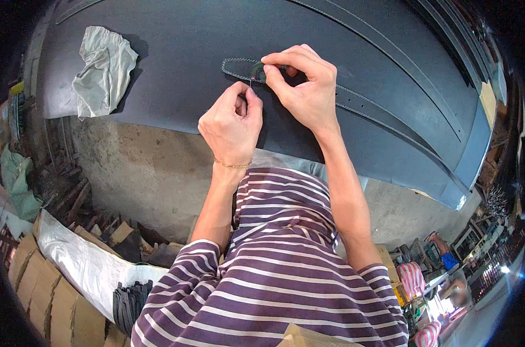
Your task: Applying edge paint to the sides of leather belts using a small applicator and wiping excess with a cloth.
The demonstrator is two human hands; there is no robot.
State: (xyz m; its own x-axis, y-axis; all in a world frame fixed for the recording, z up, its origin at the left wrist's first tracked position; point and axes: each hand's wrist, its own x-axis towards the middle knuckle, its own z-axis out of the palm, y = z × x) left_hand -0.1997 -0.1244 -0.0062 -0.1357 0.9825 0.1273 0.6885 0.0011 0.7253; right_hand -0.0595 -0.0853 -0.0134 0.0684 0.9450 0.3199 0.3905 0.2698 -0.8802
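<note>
While my right hand (300,75) pinches the white-stitched black strap (237,68) near its rounded end, over the dark tabletop (175,87), my left hand (230,118) presses thumb and finger together; on what, I cannot tell. If the right pinch loosens, the strap could twist.

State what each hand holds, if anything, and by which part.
The right hand seems to pinch the dark strap near its rounded end, between thumb and forefinger. The left hand pinches something thin; what, and by which part, cannot be told.
</note>
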